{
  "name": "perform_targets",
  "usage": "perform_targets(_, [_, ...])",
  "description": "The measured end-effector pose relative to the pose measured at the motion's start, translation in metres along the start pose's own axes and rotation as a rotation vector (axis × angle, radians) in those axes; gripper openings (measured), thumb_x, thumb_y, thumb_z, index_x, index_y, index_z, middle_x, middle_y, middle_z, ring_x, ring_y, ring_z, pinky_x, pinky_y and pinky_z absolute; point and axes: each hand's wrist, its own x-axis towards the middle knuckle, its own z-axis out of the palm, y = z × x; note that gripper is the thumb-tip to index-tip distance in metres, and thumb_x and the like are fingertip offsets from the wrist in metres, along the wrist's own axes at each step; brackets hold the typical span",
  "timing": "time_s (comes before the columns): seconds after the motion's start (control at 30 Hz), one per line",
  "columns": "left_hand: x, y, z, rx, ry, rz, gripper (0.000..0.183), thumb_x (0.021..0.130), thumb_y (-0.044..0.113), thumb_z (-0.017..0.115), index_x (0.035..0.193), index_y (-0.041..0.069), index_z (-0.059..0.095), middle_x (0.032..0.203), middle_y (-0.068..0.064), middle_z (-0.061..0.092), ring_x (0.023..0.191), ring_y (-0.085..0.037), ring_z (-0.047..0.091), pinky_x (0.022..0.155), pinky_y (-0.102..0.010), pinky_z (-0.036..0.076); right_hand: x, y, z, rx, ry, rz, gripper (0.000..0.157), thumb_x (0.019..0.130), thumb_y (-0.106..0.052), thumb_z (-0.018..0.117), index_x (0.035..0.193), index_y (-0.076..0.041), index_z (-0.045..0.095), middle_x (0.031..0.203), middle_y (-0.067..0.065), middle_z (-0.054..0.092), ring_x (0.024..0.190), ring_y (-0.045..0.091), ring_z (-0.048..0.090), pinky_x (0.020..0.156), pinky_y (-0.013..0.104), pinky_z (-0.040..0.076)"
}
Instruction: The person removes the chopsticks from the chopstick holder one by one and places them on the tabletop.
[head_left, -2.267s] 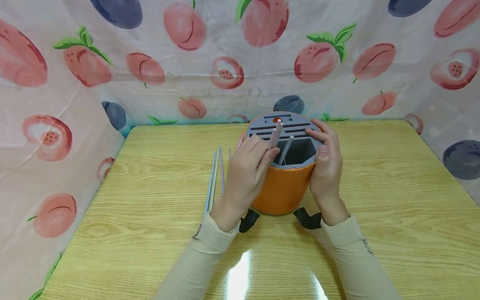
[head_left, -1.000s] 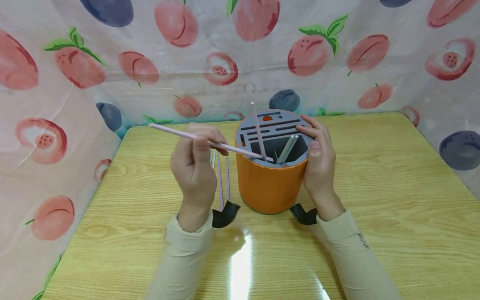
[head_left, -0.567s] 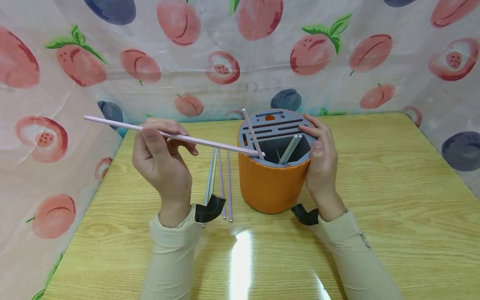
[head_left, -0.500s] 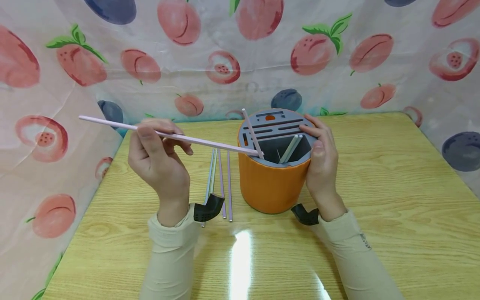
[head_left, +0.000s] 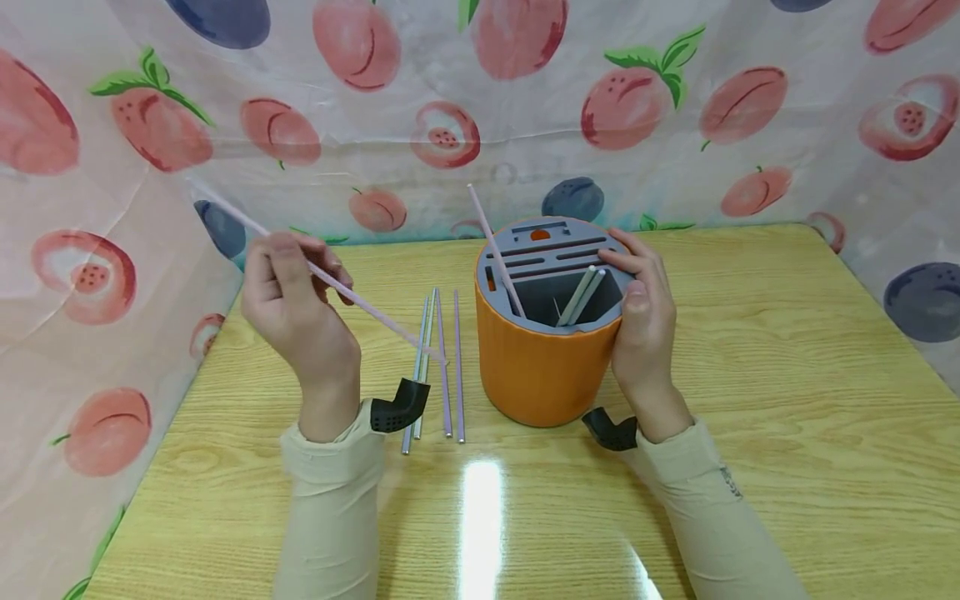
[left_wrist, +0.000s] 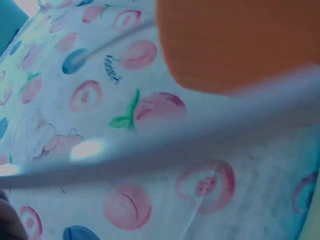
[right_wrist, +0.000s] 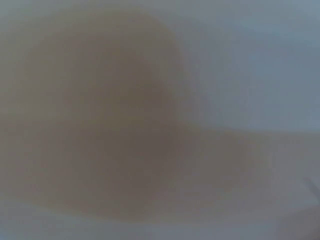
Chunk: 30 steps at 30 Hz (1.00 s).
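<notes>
My left hand [head_left: 303, 329] pinches a pink chopstick [head_left: 375, 312] between thumb and fingers, left of an orange utensil holder [head_left: 543, 375]. The chopstick slants down to the right, its lower end over loose chopsticks. In the left wrist view, the held chopstick [left_wrist: 165, 147] crosses as a blur before the holder's orange wall [left_wrist: 240, 45]. Another pink chopstick [head_left: 495, 248] leans in the holder's large opening, beside two pale green chopsticks [head_left: 581, 296]. My right hand [head_left: 645, 329] grips the holder's right side, fingers on its grey slotted top [head_left: 540, 250]. The right wrist view is too blurred to read.
Several chopsticks lie on the wooden table [head_left: 787, 392] left of the holder, among them a blue one [head_left: 417, 350] and a purple one [head_left: 459, 367]. A fruit-print cloth [head_left: 525, 125] hangs behind and along both sides.
My left hand has moved from the holder's opening to the left with a pink chopstick, whose end has swung down off the rim. The green chopsticks stay inside; the right hand keeps its hold.
</notes>
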Motion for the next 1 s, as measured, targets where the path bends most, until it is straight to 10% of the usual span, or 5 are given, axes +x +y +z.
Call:
perform_targets(0.27, [-0.005,-0.042,-0.015,0.417,-0.3,-0.219,0.028,0.092,0.025,0.05,0.078,0.003,0.059,0.062,-0.017,0.052,0.049,-0.019,0.05,0.041,-0.025,0.039,0.0,0.002,0.0,0.004,0.012,0.002,0.078,0.088,-0.06,0.033,0.106,0.013,0.054,0.125,0.022,0.045,0.12,0.03,0.037,0.1,0.034,0.027])
perform_targets(0.7, [-0.024,-0.126,-0.061,0.908,-0.505,-0.628,0.028,0.09,0.034,0.052,0.106,0.013,0.06,0.077,-0.006,0.055,0.054,-0.018,0.055,0.043,-0.027,0.047,-0.002,0.007,0.0,0.013,0.008,0.0,0.077,0.088,-0.059,0.034,0.107,0.012,0.054,0.126,0.021,0.044,0.12,0.029,0.037,0.1,0.034,0.028])
perform_targets(0.83, [-0.031,-0.136,-0.069,1.019,-0.705,-0.734,0.041,0.089,0.024,0.054,0.127,0.012,0.046,0.085,-0.006,0.052,0.056,-0.017,0.053,0.048,-0.028,0.047,-0.001,0.005,0.0,0.016,0.006,0.004,0.078,0.088,-0.06,0.034,0.107,0.013,0.054,0.126,0.021,0.044,0.12,0.029,0.036,0.1,0.034,0.028])
perform_targets(1.0, [-0.038,-0.143,-0.075,1.132,-0.981,-0.701,0.055,0.084,0.014,0.059,0.135,0.009,0.038,0.087,-0.008,0.05,0.07,-0.021,0.046,0.061,-0.031,0.039,-0.001,0.003,0.001,0.022,0.006,0.01,0.078,0.087,-0.06,0.035,0.108,0.013,0.054,0.126,0.021,0.044,0.12,0.029,0.036,0.1,0.033,0.029])
